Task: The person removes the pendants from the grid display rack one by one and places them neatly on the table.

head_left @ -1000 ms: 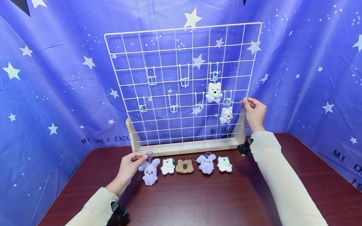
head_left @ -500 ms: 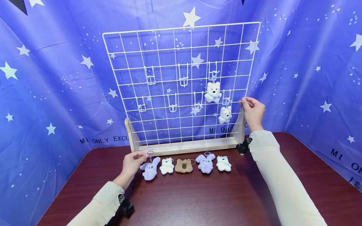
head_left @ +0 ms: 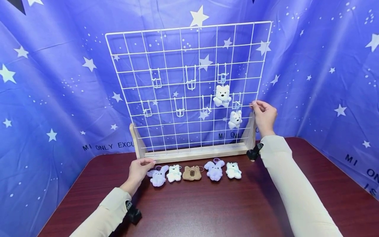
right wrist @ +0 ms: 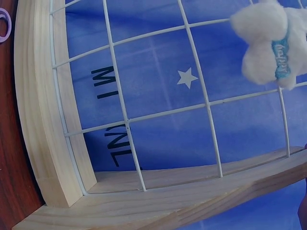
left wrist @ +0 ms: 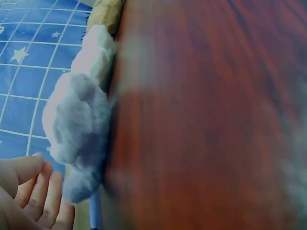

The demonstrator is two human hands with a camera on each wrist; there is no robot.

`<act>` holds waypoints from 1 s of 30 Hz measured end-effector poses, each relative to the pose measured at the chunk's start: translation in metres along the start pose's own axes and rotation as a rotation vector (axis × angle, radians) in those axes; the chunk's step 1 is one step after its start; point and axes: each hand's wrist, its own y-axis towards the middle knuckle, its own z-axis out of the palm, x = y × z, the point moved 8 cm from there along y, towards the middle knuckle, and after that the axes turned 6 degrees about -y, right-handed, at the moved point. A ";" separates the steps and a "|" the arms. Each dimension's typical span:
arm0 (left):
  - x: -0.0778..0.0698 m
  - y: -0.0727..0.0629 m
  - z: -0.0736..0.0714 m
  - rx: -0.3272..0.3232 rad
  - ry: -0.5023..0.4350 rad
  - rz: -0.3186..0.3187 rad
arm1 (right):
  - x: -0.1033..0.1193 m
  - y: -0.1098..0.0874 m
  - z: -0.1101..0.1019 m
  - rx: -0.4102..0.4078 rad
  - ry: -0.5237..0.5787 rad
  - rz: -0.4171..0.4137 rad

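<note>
Five plush keychains lie in a row before the white wire grid (head_left: pixel 189 54); several show in the head view. At the left end lies a lilac bunny keychain (head_left: pixel 158 177), its ring down behind its ears. My left hand (head_left: pixel 139 169) is beside it, fingertips just past the ears. In the left wrist view, the thumb and relaxed fingers (left wrist: pixel 41 196) of this hand hold nothing, next to the bunny's fluffy body (left wrist: pixel 79 122). My right hand (head_left: pixel 265 115) pinches the grid's right edge wire just above the wooden stand (head_left: pixel 250 135).
Right of the bunny lie a white bear keychain (head_left: pixel 174 173), a brown capybara keychain (head_left: pixel 189 177), another lilac bunny (head_left: pixel 214 172) and another white bear (head_left: pixel 234 171). Two white bears (head_left: pixel 222 96) hang from grid hooks at right. Several hooks (head_left: pixel 191 84) bear nothing. A starry blue curtain (head_left: pixel 59 82) surrounds the table.
The left bunny has gone from hanging by its ring to lying on the table, and the left hand has let go of the ring. The right hand keeps its grip on the grid.
</note>
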 end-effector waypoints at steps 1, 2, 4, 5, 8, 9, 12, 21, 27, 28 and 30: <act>-0.003 0.000 0.001 0.003 -0.003 0.000 | 0.002 -0.001 0.000 0.000 0.000 -0.004; -0.006 0.000 0.001 0.003 -0.005 0.007 | 0.002 -0.001 0.000 0.000 0.001 -0.008; -0.014 0.000 0.003 0.003 -0.017 0.023 | 0.004 -0.002 0.000 0.003 -0.007 -0.014; -0.019 0.000 0.003 0.004 -0.016 0.032 | 0.004 -0.002 0.000 0.004 -0.006 -0.018; -0.037 -0.001 0.008 0.021 -0.035 0.066 | 0.004 -0.001 0.000 0.007 -0.014 -0.021; -0.044 -0.001 0.010 0.031 -0.043 0.075 | 0.004 -0.001 0.000 0.009 -0.015 -0.021; -0.069 -0.004 0.017 0.066 -0.082 0.098 | 0.005 -0.001 -0.002 0.009 0.006 -0.012; -0.157 -0.008 0.038 0.133 -0.198 0.177 | -0.010 0.007 -0.007 -0.014 0.013 0.008; -0.203 -0.007 0.061 0.211 -0.225 0.210 | -0.025 0.015 -0.003 -0.030 -0.028 -0.004; -0.210 -0.006 0.066 0.229 -0.229 0.217 | -0.025 0.014 -0.002 -0.025 -0.036 -0.007; -0.225 -0.006 0.075 0.264 -0.243 0.227 | -0.024 0.013 0.001 -0.015 -0.042 -0.010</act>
